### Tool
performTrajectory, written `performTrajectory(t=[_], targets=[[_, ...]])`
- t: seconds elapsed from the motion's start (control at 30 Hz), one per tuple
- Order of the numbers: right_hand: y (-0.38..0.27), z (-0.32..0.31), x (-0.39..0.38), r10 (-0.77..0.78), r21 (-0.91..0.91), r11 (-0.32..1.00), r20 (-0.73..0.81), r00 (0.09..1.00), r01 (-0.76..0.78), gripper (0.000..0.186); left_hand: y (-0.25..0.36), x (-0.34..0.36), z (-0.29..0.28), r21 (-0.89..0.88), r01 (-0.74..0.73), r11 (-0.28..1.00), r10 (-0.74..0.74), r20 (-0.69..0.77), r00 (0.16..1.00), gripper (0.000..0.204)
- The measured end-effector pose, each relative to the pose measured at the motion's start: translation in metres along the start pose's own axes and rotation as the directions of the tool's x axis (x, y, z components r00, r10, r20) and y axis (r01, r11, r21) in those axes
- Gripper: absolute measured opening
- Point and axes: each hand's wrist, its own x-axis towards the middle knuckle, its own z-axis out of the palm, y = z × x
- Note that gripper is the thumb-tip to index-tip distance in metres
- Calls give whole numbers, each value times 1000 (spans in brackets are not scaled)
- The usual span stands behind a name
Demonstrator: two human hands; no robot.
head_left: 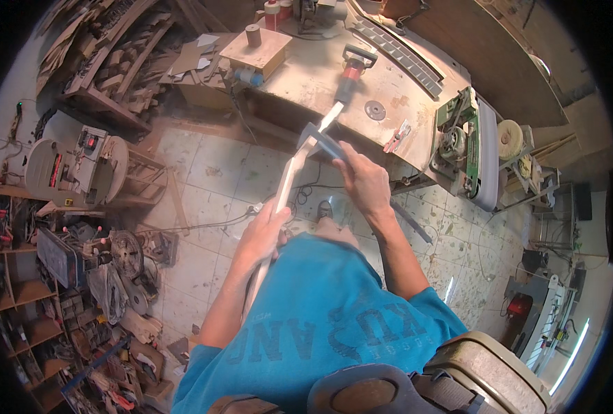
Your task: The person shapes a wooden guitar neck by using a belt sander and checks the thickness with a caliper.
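A long pale piece of shaped wood (287, 181) slants from beside my body up to the workbench edge. My left hand (259, 231) is closed around its lower part. My right hand (366, 181) grips a grey hammer-shaped tool (328, 143), whose crosswise head lies over the wood near its stepped, notched part. Whether the head touches the wood, I cannot tell. The wood's far end meets a red and black power tool (352, 74) with a loop handle on the bench; how they join is unclear.
On the workbench (299, 72) lie a grey disc (375, 110), red-handled pliers (397, 136) and a slatted metal strip (399, 56). A green belt sander (461, 138) stands right. Cables (227, 222) cross the tiled floor. Tool-filled shelves (34, 303) and a wood rack (106, 83) line the left.
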Motion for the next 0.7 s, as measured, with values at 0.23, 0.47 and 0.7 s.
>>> performTrajectory(t=[0.23, 0.47, 0.7], targets=[[9, -1, 0, 22, -16, 1000, -18, 1000, -23, 37, -2, 6, 6, -45, -20, 999, 20, 4, 1000, 52], [25, 3, 2, 46, -28, 999, 46, 998, -45, 37, 9, 4, 7, -102, 95, 990, -83, 112, 990, 54], [40, 17, -11, 116, 7, 993, 157, 981, -119, 37, -17, 15, 17, -94, 90, 991, -79, 116, 990, 54]])
